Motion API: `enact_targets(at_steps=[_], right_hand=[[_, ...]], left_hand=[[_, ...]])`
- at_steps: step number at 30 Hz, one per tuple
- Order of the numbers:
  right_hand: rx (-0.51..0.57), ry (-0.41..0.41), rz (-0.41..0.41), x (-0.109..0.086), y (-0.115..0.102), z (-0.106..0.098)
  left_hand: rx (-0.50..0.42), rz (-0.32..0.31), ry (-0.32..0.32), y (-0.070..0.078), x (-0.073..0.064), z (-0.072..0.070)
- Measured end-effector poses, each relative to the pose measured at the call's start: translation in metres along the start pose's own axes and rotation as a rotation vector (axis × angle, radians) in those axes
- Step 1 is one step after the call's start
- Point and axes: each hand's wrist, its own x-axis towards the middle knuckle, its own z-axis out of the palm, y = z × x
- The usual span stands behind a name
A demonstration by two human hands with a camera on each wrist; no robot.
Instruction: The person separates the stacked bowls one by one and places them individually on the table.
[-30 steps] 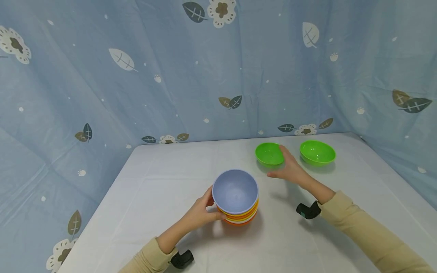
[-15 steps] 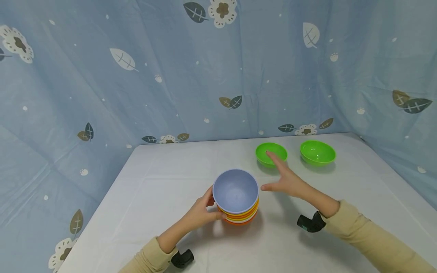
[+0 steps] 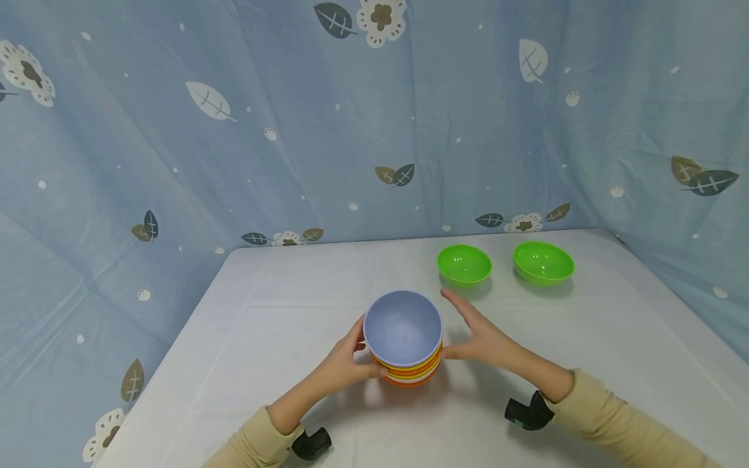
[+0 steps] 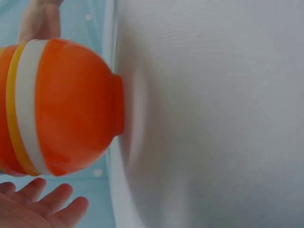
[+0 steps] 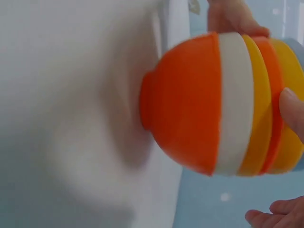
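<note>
A stack of several nested bowls [image 3: 404, 328] stands on the table, with a periwinkle-blue one uppermost. Orange, white and yellow bowls show below it, an orange one at the bottom [image 5: 190, 104]. My left hand [image 3: 342, 364] holds the stack from its left side, thumb at the front and fingers round the far left; in the left wrist view its fingers [image 4: 64, 206] show beside the bowls. My right hand [image 3: 482, 338] is at the stack's right side with fingers spread. Its thumb [image 5: 292, 111] overlaps the upper bowls in the right wrist view.
Two bright green bowls, one on the left [image 3: 464, 266] and one on the right [image 3: 544, 263], stand near the table's back edge. A white cloth covers the table [image 3: 281, 292]. A blue patterned curtain [image 3: 292, 130] hangs behind and beside it.
My right hand has come away from the left green bowl, moving toward me and to the left, up to the stack's right side. The left hand and the bowls keep their places.
</note>
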Motion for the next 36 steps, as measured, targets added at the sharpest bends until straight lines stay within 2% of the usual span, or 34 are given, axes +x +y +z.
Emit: enact_targets(at_steps=[3,8,12,15,18,21,25,28,36], right_hand=[[0.019,-0.024,0.003,-0.002,0.003,0.008],[0.11,-0.054,-0.021,-0.004,0.009,0.019],[0.216,-0.076,-0.038,-0.006,0.011,0.026],[0.275,-0.093,-0.03,-0.007,0.012,0.031],[0.298,-0.098,-0.022,-0.007,0.014,0.035],[0.299,-0.1,-0.022,-0.007,0.016,0.039],[0.274,-0.103,-0.014,-0.008,0.017,0.041],[0.256,-0.093,0.003,-0.009,0.017,0.042],[0.26,-0.098,0.027,-0.009,0.016,0.04]], left_hand=[[-0.018,0.013,0.011,0.003,0.002,-0.003],[-0.019,0.05,0.046,0.006,0.004,-0.008],[-0.023,0.109,0.042,0.01,0.007,-0.009],[-0.013,0.131,0.035,0.015,0.01,-0.009],[0.004,0.116,0.028,0.02,0.013,-0.007],[0.016,0.076,0.02,0.025,0.014,-0.006],[0.032,0.024,-0.005,0.029,0.014,-0.005],[0.045,0.008,-0.02,0.03,0.014,-0.003],[0.05,-0.014,0.021,0.031,0.015,0.001]])
